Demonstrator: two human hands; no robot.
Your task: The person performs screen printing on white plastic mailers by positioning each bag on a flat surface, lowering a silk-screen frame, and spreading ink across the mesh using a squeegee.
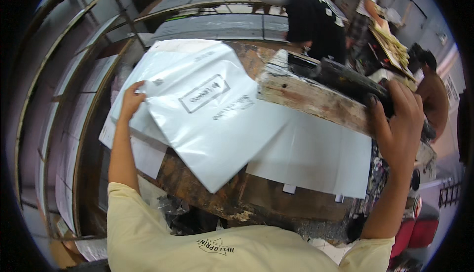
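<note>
My left hand (pixel 132 100) pinches the left edge of a glossy white plastic bag (pixel 197 129) with dark printing on it. The bag lies tilted across the worktable, one corner pointing toward me. On the right, my right hand (pixel 400 119) grips the near right corner of an ink-stained wooden screen-printing frame (pixel 316 99), thumb on the wood. This frame is tilted up above the table, its underside mesh hidden from here. A dark, thick bar (pixel 353 77) rests within it. Beneath the raised frame lies a plain white sheet (pixel 321 156) on the table.
More white bags or sheets (pixel 148 59) lie under the printed one. The worktable (pixel 197 173) is brown and stained. Drying racks (pixel 84 109) with sheets stand left, and shelves (pixel 212 25) stand behind. A person in black (pixel 316 20) is beyond the table; other people are at right.
</note>
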